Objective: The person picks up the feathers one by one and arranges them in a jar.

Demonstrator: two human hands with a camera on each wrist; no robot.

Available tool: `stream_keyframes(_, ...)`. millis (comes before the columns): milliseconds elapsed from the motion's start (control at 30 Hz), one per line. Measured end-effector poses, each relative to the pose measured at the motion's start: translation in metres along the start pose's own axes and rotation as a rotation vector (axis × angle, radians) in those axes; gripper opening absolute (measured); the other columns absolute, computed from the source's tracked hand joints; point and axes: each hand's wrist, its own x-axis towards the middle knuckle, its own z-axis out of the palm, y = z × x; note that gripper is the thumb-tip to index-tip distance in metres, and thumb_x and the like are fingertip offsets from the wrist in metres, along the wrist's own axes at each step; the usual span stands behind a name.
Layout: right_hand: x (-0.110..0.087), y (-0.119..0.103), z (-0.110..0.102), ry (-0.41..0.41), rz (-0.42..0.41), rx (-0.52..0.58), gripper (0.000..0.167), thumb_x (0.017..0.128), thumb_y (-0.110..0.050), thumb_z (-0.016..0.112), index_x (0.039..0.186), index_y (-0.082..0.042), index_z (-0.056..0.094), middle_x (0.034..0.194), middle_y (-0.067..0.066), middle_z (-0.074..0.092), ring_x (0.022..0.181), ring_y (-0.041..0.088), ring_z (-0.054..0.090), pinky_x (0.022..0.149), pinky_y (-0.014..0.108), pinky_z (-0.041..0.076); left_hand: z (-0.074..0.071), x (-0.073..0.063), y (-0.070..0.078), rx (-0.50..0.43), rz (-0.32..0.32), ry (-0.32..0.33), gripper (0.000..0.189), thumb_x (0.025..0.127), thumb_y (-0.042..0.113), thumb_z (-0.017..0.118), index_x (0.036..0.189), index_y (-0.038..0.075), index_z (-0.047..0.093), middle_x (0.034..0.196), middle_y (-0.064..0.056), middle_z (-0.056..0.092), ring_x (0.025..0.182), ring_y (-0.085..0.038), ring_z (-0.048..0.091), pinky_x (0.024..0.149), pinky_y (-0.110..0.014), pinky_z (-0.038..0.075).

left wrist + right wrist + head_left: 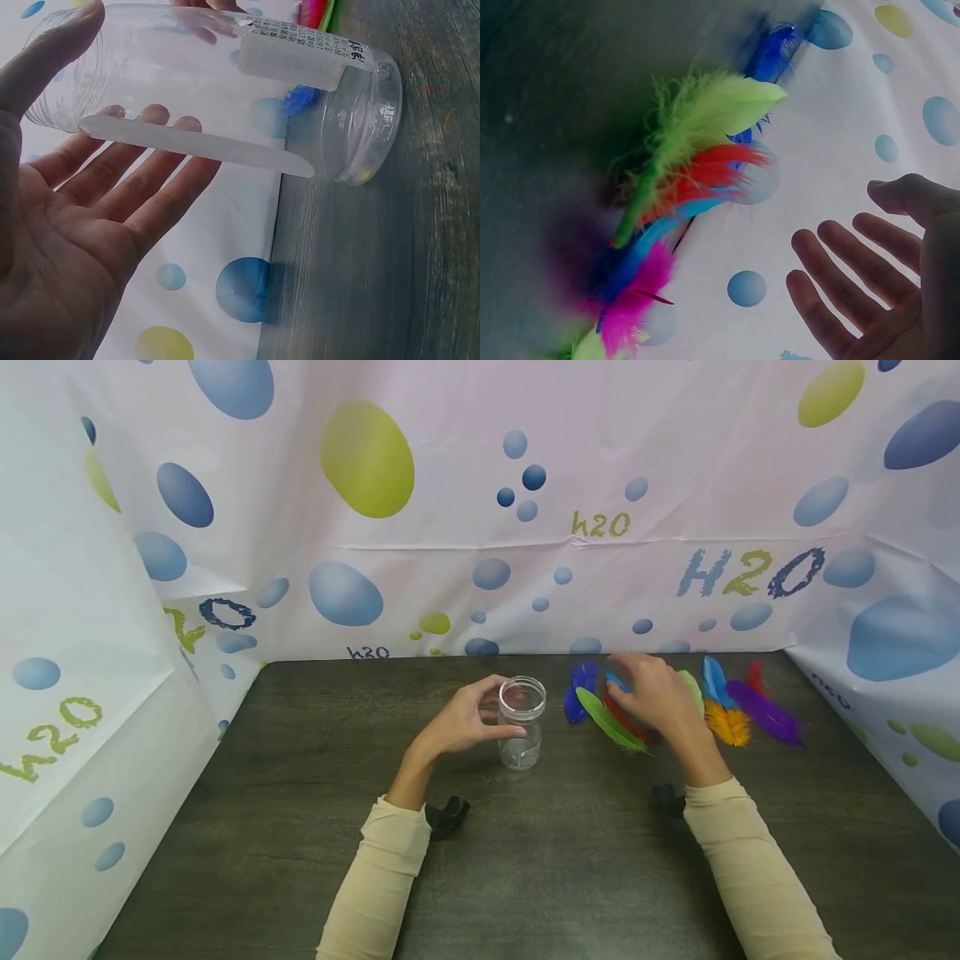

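Note:
A clear, empty-looking jar is upright near the middle of the dark table, its mouth uncovered. My left hand holds it from the left, thumb on the near side and fingers behind. In the left wrist view, a white label shows on the jar. Over the feathers my right hand hovers with spread, relaxed fingers and holds nothing. Below it lie a green feather, a red feather and a light blue one. A pink feather shows in the right wrist view.
Dark blue feathers lie between the jar and my right hand. Farther right are an orange feather, a purple feather and a blue feather. A patterned sheet rises behind the table.

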Motion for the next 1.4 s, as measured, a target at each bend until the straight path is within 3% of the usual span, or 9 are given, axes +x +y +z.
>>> stream_keyframes(467,0.003,0.000,0.001,-0.037,0.036,0.014,0.043,0.098,-0.017,0.068,0.134,0.005,0.061,0.119,0.026,0.070,0.101,0.040,0.069,0.082,0.056,0.059,0.005,0.001,-0.003,-0.010,0.017,-0.023,0.057,0.086,0.003,0.083,0.136,-0.006,0.055,0.129,-0.026,0.065,0.122,-0.030,0.066,0.099,-0.038,0.058)
stream_keyframes(733,0.002,0.002,0.004,-0.036,0.026,-0.002,0.042,0.097,-0.018,0.069,0.133,0.004,0.062,0.125,0.027,0.068,0.103,0.042,0.068,0.082,0.058,0.059,0.011,0.004,0.000,-0.037,0.041,-0.029,0.056,0.084,0.000,0.085,0.133,-0.004,0.057,0.126,-0.026,0.066,0.122,-0.040,0.064,0.096,-0.034,0.059)
stream_keyframes(1000,0.001,0.003,0.004,-0.043,0.035,0.000,0.043,0.097,-0.017,0.070,0.133,0.005,0.063,0.124,0.027,0.068,0.104,0.043,0.068,0.083,0.058,0.058,0.011,0.005,0.003,-0.030,0.046,-0.061,0.059,0.084,0.000,0.085,0.134,-0.009,0.055,0.128,-0.025,0.066,0.121,-0.030,0.066,0.095,-0.032,0.059)
stream_keyframes(1400,0.002,0.002,0.003,-0.030,0.031,-0.001,0.043,0.097,-0.017,0.070,0.134,0.004,0.062,0.126,0.027,0.068,0.105,0.042,0.069,0.082,0.056,0.059,0.010,0.001,0.007,-0.045,0.051,-0.087,0.060,0.083,-0.001,0.085,0.134,-0.008,0.054,0.126,-0.026,0.065,0.118,-0.027,0.066,0.094,-0.032,0.059)
